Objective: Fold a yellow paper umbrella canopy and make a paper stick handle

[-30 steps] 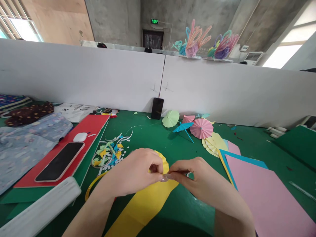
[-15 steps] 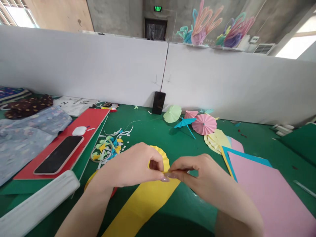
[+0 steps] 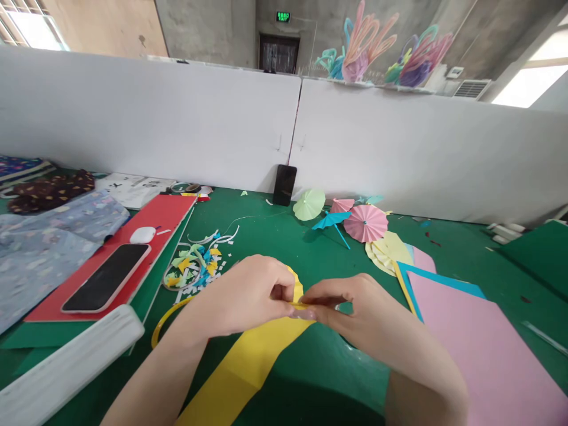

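Observation:
A long yellow paper strip [image 3: 248, 361] runs from the lower edge of the view up to my fingers. My left hand [image 3: 252, 296] pinches it between thumb and fingers. Close beside it, my right hand [image 3: 344, 305] grips a narrow fold of the same strip, the fingertips of both hands nearly meeting. Behind the left fingers, a pleated, curved part of the yellow paper shows; the left hand covers some of it. Partly behind my left forearm lies a yellow ring-shaped thing [image 3: 162, 328].
Small paper umbrellas, one of them pink [image 3: 366, 223], stand near the white partition [image 3: 399, 148]. A black phone [image 3: 284, 184] leans there. Paper scraps [image 3: 195, 266] lie left, beside a red folder [image 3: 164, 219] bearing another phone [image 3: 106, 278]. Pink sheets [image 3: 474, 337] lie right.
My fingertips have drawn closer together on the fold, and the strip's lower part has shifted slightly left. More of the yellow ring shows beside my left forearm.

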`<action>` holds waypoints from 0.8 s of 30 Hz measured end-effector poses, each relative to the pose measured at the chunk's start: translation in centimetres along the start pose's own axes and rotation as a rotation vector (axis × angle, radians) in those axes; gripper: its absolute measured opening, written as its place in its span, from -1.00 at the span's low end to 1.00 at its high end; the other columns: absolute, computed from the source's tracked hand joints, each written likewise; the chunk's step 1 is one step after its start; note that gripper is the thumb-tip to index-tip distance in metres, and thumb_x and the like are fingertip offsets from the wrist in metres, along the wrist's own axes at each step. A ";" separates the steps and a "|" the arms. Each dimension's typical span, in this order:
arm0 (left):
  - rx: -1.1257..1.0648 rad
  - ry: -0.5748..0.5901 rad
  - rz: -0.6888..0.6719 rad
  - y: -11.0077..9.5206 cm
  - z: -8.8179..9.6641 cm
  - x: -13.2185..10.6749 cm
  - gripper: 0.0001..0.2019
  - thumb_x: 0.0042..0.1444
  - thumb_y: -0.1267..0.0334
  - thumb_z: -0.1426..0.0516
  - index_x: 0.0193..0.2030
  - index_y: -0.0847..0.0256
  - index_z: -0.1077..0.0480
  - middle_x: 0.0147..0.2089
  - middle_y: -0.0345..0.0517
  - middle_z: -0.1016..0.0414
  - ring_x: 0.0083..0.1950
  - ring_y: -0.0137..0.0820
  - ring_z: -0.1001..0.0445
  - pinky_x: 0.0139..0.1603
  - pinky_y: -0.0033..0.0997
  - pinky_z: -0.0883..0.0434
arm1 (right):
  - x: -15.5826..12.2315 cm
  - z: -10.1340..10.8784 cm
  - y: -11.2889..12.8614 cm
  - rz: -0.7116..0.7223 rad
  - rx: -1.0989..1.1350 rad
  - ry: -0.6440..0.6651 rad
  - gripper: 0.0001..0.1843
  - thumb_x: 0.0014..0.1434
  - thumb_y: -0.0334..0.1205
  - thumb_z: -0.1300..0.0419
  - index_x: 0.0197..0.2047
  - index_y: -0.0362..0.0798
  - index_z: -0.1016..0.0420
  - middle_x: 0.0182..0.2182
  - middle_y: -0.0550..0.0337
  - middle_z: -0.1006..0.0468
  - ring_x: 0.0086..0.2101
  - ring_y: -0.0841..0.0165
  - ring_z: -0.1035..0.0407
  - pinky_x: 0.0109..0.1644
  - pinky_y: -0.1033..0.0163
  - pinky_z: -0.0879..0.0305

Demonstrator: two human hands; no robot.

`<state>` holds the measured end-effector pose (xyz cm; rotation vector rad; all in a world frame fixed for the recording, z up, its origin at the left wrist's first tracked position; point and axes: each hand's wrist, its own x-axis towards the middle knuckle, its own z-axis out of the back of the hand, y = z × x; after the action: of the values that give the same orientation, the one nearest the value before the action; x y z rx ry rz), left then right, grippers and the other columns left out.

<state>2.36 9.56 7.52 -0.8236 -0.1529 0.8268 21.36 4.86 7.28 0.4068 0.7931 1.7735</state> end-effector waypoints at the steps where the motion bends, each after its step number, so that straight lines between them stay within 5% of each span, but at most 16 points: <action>1: 0.004 0.000 -0.006 0.0 0.0 0.0 -0.73 0.08 0.15 -0.11 -0.57 0.20 -0.26 -0.48 -0.27 -0.30 -0.41 -0.46 -0.22 -0.47 -0.45 -0.08 | 0.0 0.0 0.0 0.007 -0.028 0.008 -0.73 0.23 -0.20 -0.07 -0.37 0.00 -0.57 -0.52 0.26 -0.51 -0.52 0.42 -0.27 -0.49 0.30 -0.06; 7: 0.009 0.008 -0.036 -0.1 0.1 0.0 -0.70 0.07 0.11 -0.15 -0.58 0.21 -0.26 -0.50 -0.29 -0.29 -0.41 -0.47 -0.23 -0.45 -0.47 -0.10 | -0.1 -0.5 0.3 0.014 -0.127 0.027 -0.64 0.27 -0.23 0.03 -0.47 -0.02 -0.50 -0.61 0.29 -0.32 -0.58 0.46 -0.06 -0.53 0.30 0.06; 15: 0.002 0.046 -0.095 0.3 0.7 -0.7 -0.73 0.00 0.03 -0.22 -0.48 0.18 -0.37 -0.44 -0.26 -0.37 -0.37 -0.45 -0.29 -0.41 -0.50 -0.16 | 0.2 0.7 1.3 -0.016 -0.031 0.087 -0.66 0.21 -0.11 -0.06 -0.50 -0.05 -0.50 -0.61 0.29 -0.37 -0.57 0.47 -0.17 -0.55 0.34 -0.01; 24: 0.017 0.117 -0.223 -0.3 0.6 -1.2 -0.74 0.14 0.07 -0.08 -0.37 0.19 -0.47 -0.33 -0.20 -0.48 -0.32 -0.43 -0.38 -0.35 -0.49 -0.20 | -1.4 1.5 2.6 -0.061 -0.047 0.086 -0.74 0.15 -0.18 -0.11 -0.46 -0.05 -0.56 -0.56 0.25 -0.52 -0.54 0.44 -0.32 -0.52 0.36 -0.14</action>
<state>1.40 8.95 8.37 -0.8202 -0.1313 0.5688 20.95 3.58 10.34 0.2746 0.8142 1.7585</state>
